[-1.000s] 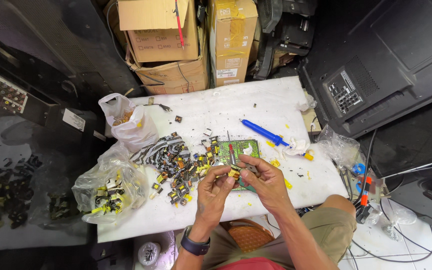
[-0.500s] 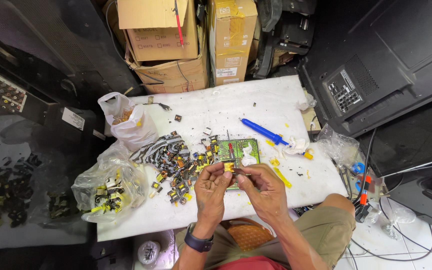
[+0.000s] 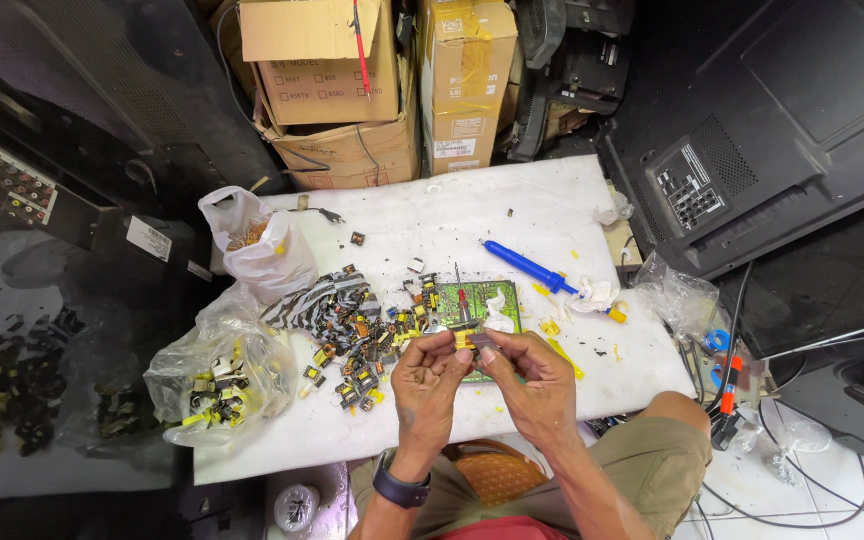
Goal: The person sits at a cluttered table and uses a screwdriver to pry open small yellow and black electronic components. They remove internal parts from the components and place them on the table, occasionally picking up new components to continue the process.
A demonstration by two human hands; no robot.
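Observation:
My left hand (image 3: 427,385) and my right hand (image 3: 532,378) meet over the near edge of a white table (image 3: 472,215). Together they pinch a small yellow and black electronic part (image 3: 468,341) between the fingertips. Just behind the hands lies a green circuit board (image 3: 479,302) with a thin red-handled tool (image 3: 460,293) resting on it. A pile of small yellow and black parts (image 3: 362,335) spreads to the left of the board.
A clear bag of parts (image 3: 217,380) and a white bag (image 3: 257,245) sit at the table's left. A blue pump tool (image 3: 527,266) lies to the right. Cardboard boxes (image 3: 327,75) stand behind; a dark television back (image 3: 772,130) leans at right. Cables trail on the floor.
Both hands have drawn closer together and toward me, away from the circuit board. The small part is now held between both sets of fingertips.

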